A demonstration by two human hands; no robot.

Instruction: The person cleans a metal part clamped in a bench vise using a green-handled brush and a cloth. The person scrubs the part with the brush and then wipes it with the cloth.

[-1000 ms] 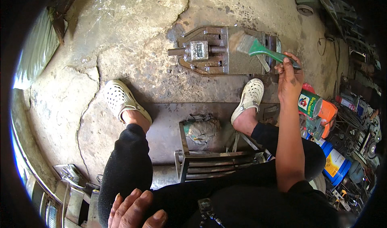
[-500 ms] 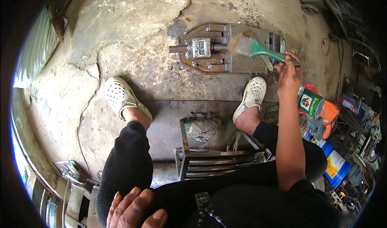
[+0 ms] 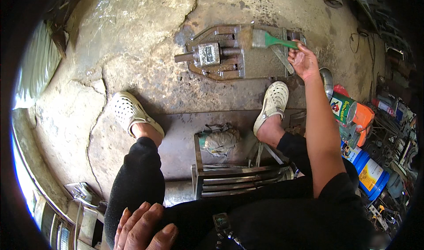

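My right hand (image 3: 304,62) is closed round the end of a green-handled paintbrush (image 3: 279,41). Its bristles point left and lie over the upper middle of a greasy metal machine vise (image 3: 263,64); whether they touch it I cannot tell. The vise lies flat on the floor, its threaded screw (image 3: 230,52) and square block (image 3: 207,54) toward the left. A loose flat metal strip (image 3: 282,60) slants across its right part, just below the brush handle. On my left thigh rests my left hand (image 3: 143,228), fingers stretched out and holding nothing.
Cracked, stained concrete (image 3: 145,46) surrounds the vise. A slatted metal stool or rack (image 3: 238,181) and a crumpled rag (image 3: 219,141) lie between my legs. To the right stand a green tin (image 3: 341,108), an orange container (image 3: 364,122), a blue bucket (image 3: 371,175) and cluttered tools.
The brush has swung up and a little left over the vise, its handle now nearly level. My right forearm reaches farther forward. The left hand stays on the thigh; the whole view has shifted slightly.
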